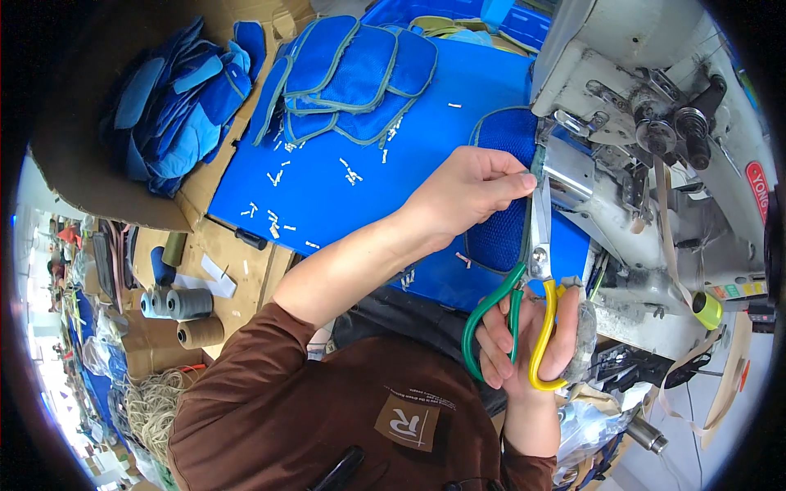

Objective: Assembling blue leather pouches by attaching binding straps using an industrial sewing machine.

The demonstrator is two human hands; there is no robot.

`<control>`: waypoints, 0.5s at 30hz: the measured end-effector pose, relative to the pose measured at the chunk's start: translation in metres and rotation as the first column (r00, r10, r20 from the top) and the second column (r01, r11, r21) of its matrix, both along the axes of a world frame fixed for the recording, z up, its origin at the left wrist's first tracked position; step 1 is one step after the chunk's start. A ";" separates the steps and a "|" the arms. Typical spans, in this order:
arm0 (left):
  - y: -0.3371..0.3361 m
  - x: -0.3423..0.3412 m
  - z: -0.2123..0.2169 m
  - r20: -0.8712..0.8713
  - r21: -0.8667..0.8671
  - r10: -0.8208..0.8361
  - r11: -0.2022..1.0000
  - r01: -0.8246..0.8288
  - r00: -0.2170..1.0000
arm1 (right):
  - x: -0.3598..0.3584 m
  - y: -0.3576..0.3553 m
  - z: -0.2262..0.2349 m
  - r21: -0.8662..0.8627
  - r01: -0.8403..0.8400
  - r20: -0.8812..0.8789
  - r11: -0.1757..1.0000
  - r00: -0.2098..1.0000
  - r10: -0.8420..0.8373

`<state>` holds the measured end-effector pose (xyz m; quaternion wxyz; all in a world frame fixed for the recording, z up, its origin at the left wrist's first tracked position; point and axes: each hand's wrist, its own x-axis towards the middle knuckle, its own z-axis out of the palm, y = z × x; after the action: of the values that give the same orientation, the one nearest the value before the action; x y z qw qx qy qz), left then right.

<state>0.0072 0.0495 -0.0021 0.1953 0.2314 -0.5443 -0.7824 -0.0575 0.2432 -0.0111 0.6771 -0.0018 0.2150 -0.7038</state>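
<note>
One sewing machine [647, 106] flanks our blue table [409, 164], where apparently finished blue pads [360, 69] lie heaped, while beside the machine another pad [499, 233] seems unfinished, scissors [539, 260] clasped in our right hand [524, 352], its grey trim [539, 157] pinched by our left hand [473, 191].

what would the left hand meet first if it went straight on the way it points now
The left hand would probably meet the scissor blades first, with the machine's metal arm beyond; depth here is hard to judge.
</note>
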 end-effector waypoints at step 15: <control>-0.002 0.001 -0.003 -0.041 -0.036 -0.128 0.991 0.127 0.991 | -0.006 -0.006 -0.003 -0.065 -0.066 -0.124 0.996 0.991 0.057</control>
<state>0.0083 0.0475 -0.0055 0.1603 0.1760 -0.5665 -0.7889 -0.0637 0.2373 -0.0143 0.6836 -0.0751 0.2314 -0.6881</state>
